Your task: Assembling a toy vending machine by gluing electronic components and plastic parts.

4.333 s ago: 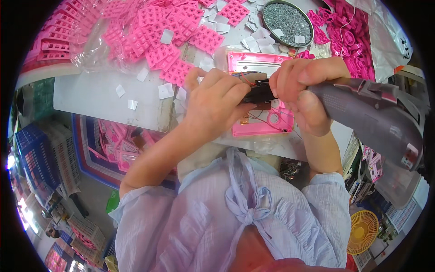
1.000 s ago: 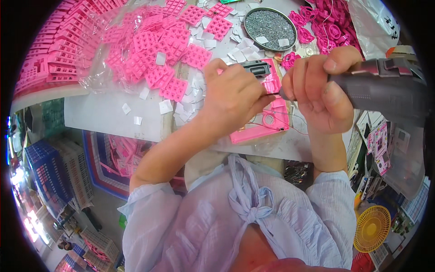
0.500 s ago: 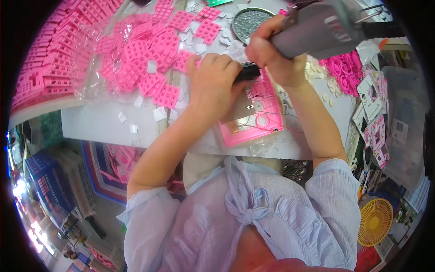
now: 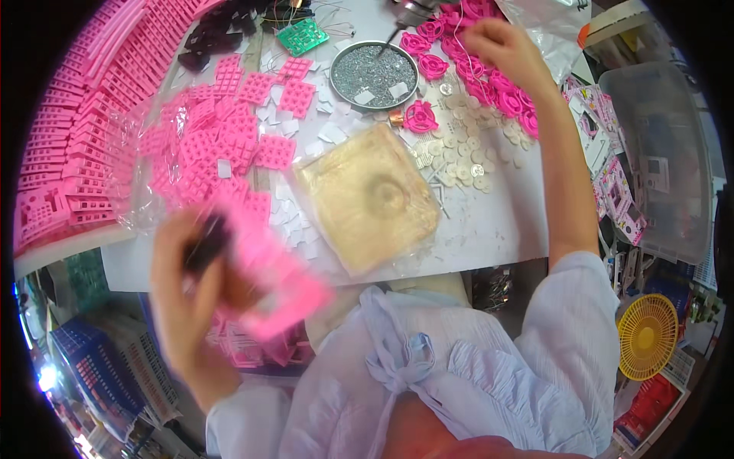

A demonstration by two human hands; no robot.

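My left hand (image 4: 183,287) is closed round a pink plastic case (image 4: 279,283) with a black part (image 4: 206,243) at one end; both are smeared by motion, left of a square tan pad (image 4: 344,206) wrapped in clear plastic. My right hand (image 4: 508,57) hovers over a heap of magenta plastic ring pieces (image 4: 489,84), fingers loosely bent and apart, with nothing visible in them. To its left, at the top edge, an electric screwdriver (image 4: 417,14) points its bit at a round dish of small screws (image 4: 355,69).
Pink keypad pieces (image 4: 218,126) and white paper squares cover the table's left half, beside stacked pink cases (image 4: 69,130). A green circuit board (image 4: 301,36) lies at the back. White discs (image 4: 462,141) are scattered right of the pad. Below the left hand sits a bin of pink parts (image 4: 252,344).
My right hand has let go of the screwdriver and moved up and right. My left hand has carried the pink case left and nearer, off the tan pad. The view has shifted.
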